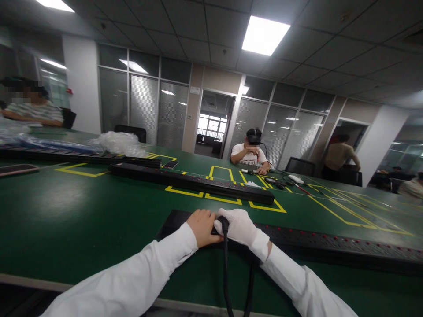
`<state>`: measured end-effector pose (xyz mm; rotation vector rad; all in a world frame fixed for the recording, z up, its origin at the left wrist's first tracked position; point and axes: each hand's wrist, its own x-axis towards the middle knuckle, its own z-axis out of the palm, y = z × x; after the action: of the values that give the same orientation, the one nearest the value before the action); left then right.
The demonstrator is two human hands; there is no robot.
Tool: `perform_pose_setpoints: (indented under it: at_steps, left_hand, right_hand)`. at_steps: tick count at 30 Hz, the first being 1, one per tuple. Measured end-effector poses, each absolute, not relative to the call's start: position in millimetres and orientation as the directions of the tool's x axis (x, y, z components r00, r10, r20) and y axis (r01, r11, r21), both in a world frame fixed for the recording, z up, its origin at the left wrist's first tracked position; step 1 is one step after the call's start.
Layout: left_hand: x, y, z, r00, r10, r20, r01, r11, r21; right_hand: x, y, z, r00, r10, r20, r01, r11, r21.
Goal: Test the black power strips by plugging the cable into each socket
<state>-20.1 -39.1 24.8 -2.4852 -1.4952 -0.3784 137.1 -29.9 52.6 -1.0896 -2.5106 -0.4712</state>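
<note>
A long black power strip (pixel 307 240) with rows of red-marked sockets lies across the green table near me. My bare left hand (pixel 203 226) rests over its left part, fingers close together and wrapped over the top. Beside it my right hand (pixel 239 225), in a white dotted glove, is closed around a black plug (pixel 224 224) at the strip. The plug's cable (pixel 226 273) hangs down over the table's near edge. The plug's front end is hidden by my fingers.
Another black strip (pixel 191 181) lies farther back among yellow tape outlines (pixel 228 200). Clear plastic wrap (pixel 119 143) and a phone (pixel 18 170) are on the left. A person (pixel 251 152) sits across the table, near cables and a white device (pixel 296 179).
</note>
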Motion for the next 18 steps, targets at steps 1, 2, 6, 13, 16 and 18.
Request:
perform_pose_setpoints:
  at_steps: [1,2,6,13,16,18]
  left_hand:
    - [-20.1,-39.2,24.8,0.449,0.831,0.327,0.887,-0.460,-0.050]
    - [-20.1,-39.3,24.9,0.450,0.832,0.325,0.886,-0.461,-0.048]
    - [-20.4,-39.1,25.6,0.454,0.832,0.318,0.884,-0.465,-0.046]
    - [-20.6,-37.7,24.1,0.457,0.830,0.319,0.883,-0.465,-0.055]
    - [-20.4,-37.0,22.6,0.454,0.828,0.329,0.886,-0.460,-0.066]
    - [-20.4,-36.7,21.9,0.455,0.827,0.329,0.885,-0.460,-0.067]
  right_hand:
    - [137.1,-30.2,52.8,-0.636,0.628,0.449,0.748,0.644,0.159]
    - [137.1,-30.5,53.0,-0.636,0.630,0.446,0.750,0.641,0.163]
    - [137.2,-31.7,53.0,-0.624,0.641,0.446,0.763,0.624,0.169]
    - [137.1,-29.9,48.8,-0.608,0.645,0.462,0.786,0.571,0.237]
    - [136.7,-28.5,47.2,-0.607,0.648,0.460,0.792,0.545,0.277]
    - [136.2,-28.3,47.6,-0.606,0.651,0.457,0.794,0.531,0.296]
